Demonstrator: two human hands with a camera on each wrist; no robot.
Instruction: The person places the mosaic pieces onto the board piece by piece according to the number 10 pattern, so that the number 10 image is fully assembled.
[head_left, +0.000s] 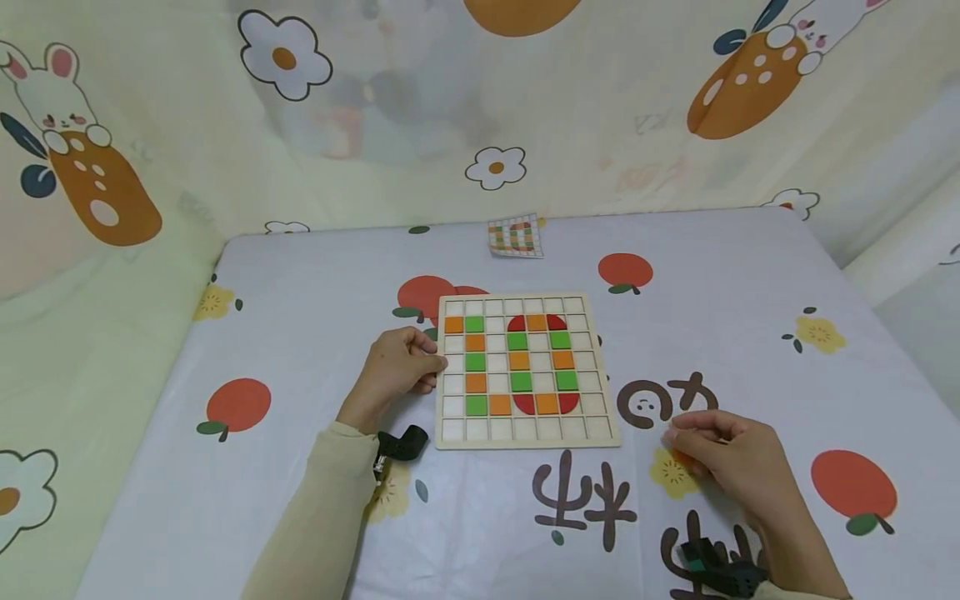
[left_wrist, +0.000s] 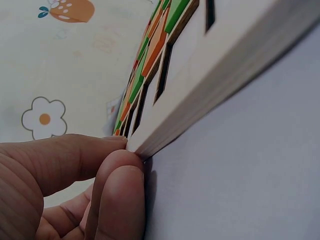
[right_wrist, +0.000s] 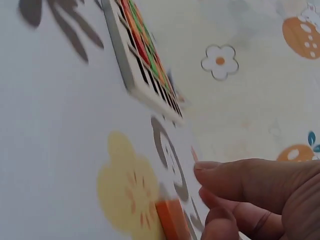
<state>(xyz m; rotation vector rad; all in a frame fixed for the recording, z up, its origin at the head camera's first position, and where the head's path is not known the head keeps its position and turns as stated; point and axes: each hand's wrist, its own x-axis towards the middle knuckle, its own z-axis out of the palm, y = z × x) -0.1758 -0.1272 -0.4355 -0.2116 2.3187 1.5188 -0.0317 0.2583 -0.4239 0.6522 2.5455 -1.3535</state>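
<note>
A square wooden grid board (head_left: 528, 442) lies on the table, with green, orange and red pieces set in some of its cells. My left hand (head_left: 401, 367) pinches the board's left edge; in the left wrist view the thumb and fingertips meet at the pale rim (left_wrist: 195, 95). To the right of the board, my right hand (head_left: 731, 458) hovers low over the cloth, thumb and fingers loosely bent with nothing visible between them. An orange block (right_wrist: 172, 220) rests on the cloth just beside those fingers in the right wrist view; from the head it is mostly hidden under the hand.
A small printed card (head_left: 516, 237) with a coloured grid pattern stands at the table's back edge. The white tablecloth (head_left: 300, 500) has printed fruit, flowers and characters. Patterned curtains (head_left: 420, 125) hang behind and at the sides. Each wrist wears a black camera (head_left: 405, 443).
</note>
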